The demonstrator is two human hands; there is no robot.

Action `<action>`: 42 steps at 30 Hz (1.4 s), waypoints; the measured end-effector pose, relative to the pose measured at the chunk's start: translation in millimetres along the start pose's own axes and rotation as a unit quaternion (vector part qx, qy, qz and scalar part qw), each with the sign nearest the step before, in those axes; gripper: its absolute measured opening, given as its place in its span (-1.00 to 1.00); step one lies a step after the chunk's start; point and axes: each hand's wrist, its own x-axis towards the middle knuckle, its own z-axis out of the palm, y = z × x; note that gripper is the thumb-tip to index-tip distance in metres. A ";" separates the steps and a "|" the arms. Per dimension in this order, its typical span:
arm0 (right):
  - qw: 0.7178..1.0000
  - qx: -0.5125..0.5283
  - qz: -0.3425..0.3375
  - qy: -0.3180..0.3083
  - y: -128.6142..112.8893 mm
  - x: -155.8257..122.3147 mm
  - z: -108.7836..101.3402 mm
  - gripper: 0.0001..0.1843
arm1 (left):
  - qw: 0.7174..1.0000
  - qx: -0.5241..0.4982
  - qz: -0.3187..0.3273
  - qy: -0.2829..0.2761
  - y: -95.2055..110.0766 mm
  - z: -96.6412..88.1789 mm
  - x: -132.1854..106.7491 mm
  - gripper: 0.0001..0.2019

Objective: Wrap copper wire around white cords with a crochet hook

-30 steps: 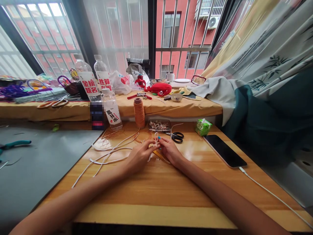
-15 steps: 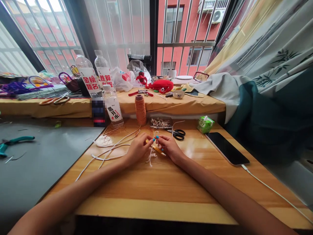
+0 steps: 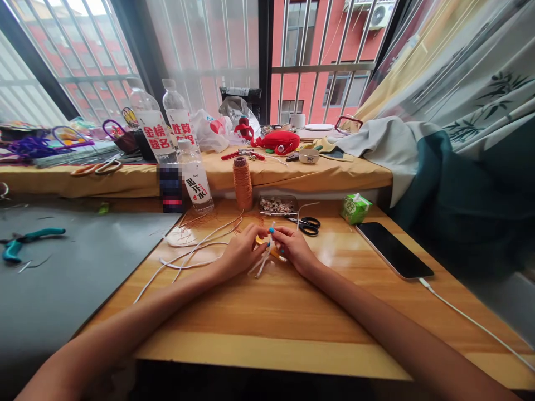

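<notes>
Both hands meet over the wooden table, working on a short white cord (image 3: 263, 266) whose loose ends hang below the fingers. My right hand (image 3: 296, 249) pinches the cord near its upper end, thumb and forefinger together. My left hand (image 3: 243, 248) has its fingers curled round the cord's side, thumb against it. A thin yellow-orange strip (image 3: 276, 254) shows behind the fingers; most of it is hidden, and its kind is unclear. Longer white cord (image 3: 196, 245) lies in loops left of my left hand. Black-handled scissors (image 3: 309, 225) rest just beyond my right hand.
Behind the hands stand a cone of orange thread (image 3: 242, 184), a clear box of small pieces (image 3: 276, 206) and a water bottle (image 3: 196, 186). A phone (image 3: 393, 250) and green carton (image 3: 355, 209) lie right. Teal pliers (image 3: 25, 242) rest on the grey mat (image 3: 104, 267).
The right fingers have moved up slightly along the cord, and its top end now stands straighter. The hanging ends have shifted together. The whole view has shifted a little.
</notes>
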 end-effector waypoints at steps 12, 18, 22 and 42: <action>0.996 -0.074 -0.037 0.013 -1.4 -3.6 0.2 -0.75 | 0.994 -0.092 0.057 0.035 -3.0 -1.7 -1.9 -0.83; 0.980 -0.192 -0.051 -0.004 0.8 -5.7 1.1 -0.73 | 0.976 -0.199 -0.084 0.034 -2.1 -3.9 2.9 -0.88; 0.964 -0.255 -0.075 -0.017 1.8 -7.6 1.8 -0.73 | 0.955 -0.260 -0.146 0.005 -0.1 -6.0 4.3 -0.81; 0.936 -0.329 -0.091 -0.085 0.5 -11.0 4.1 -0.77 | 0.922 -0.341 -0.184 -0.028 -3.8 -8.6 6.2 -0.78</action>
